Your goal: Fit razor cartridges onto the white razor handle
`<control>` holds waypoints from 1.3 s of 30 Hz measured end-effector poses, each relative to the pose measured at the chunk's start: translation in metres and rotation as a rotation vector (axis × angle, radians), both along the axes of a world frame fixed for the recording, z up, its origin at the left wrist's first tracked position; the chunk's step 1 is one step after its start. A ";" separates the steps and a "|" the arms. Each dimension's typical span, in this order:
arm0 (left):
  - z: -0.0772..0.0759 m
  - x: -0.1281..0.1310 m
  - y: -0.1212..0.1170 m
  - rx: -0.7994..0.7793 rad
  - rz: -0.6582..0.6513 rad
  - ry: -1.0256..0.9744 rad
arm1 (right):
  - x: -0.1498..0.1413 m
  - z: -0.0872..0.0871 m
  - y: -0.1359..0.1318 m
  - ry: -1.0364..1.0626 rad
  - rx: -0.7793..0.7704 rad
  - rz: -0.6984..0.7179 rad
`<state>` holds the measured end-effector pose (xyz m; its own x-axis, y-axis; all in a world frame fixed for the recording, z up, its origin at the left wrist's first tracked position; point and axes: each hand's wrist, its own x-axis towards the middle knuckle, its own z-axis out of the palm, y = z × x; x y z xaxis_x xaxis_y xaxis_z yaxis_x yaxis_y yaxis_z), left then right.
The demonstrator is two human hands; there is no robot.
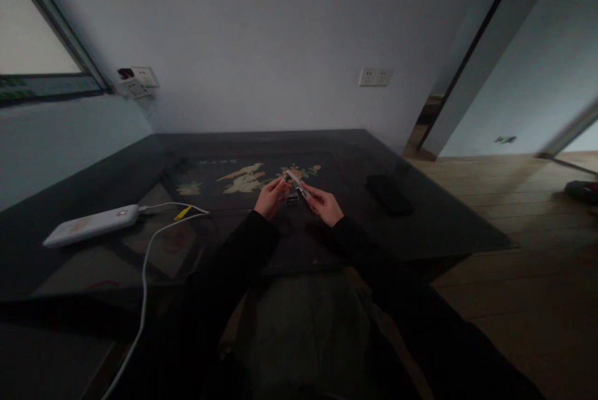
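Over the middle of the dark table, my right hand (326, 205) is closed around the lower end of a slim, pale, stick-like object (295, 179) with darker metallic parts. It slants up and to the left, and its exact kind is too small to tell. My left hand (271, 197) is closed in a pinch at its upper end, the fingertips touching or very near it. Just below, between the two hands, small shiny metallic pieces (292, 199) show on the tabletop, partly beside the left fingers.
A black phone-like slab (389, 194) lies to the right on the glass-topped table (443, 225). At left rests a white power bank (93, 225) with a white cable (146, 275) trailing off the front edge, a yellow tag (182, 213) on it. Wall sockets (375, 76) are behind.
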<state>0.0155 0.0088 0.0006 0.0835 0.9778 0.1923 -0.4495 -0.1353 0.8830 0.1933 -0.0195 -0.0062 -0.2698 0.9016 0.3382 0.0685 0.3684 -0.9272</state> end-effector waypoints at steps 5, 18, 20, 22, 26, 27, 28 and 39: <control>0.002 0.000 -0.002 -0.006 -0.003 0.012 | 0.003 -0.007 0.006 -0.039 0.052 -0.056; 0.004 -0.001 -0.002 -0.002 -0.019 -0.007 | -0.001 0.006 -0.010 -0.013 0.009 0.081; 0.004 -0.001 -0.002 -0.002 -0.018 -0.009 | -0.001 0.004 -0.008 0.006 -0.009 0.110; 0.003 -0.001 -0.001 0.001 -0.016 -0.011 | -0.001 0.002 -0.007 0.019 -0.013 0.120; 0.002 0.000 -0.001 0.003 -0.013 -0.013 | -0.001 0.002 -0.004 0.003 0.000 0.057; 0.002 0.000 -0.001 0.002 -0.013 -0.012 | 0.000 0.001 -0.003 -0.001 0.004 0.037; 0.002 0.000 -0.001 0.000 -0.014 -0.011 | 0.000 0.000 -0.002 -0.004 0.012 0.020; -0.001 0.000 0.001 0.003 -0.021 0.003 | 0.000 -0.001 -0.001 -0.037 0.045 -0.025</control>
<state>0.0152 0.0096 -0.0007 0.1046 0.9753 0.1946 -0.4498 -0.1282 0.8839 0.1938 -0.0204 -0.0073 -0.2603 0.8922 0.3690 0.1123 0.4076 -0.9062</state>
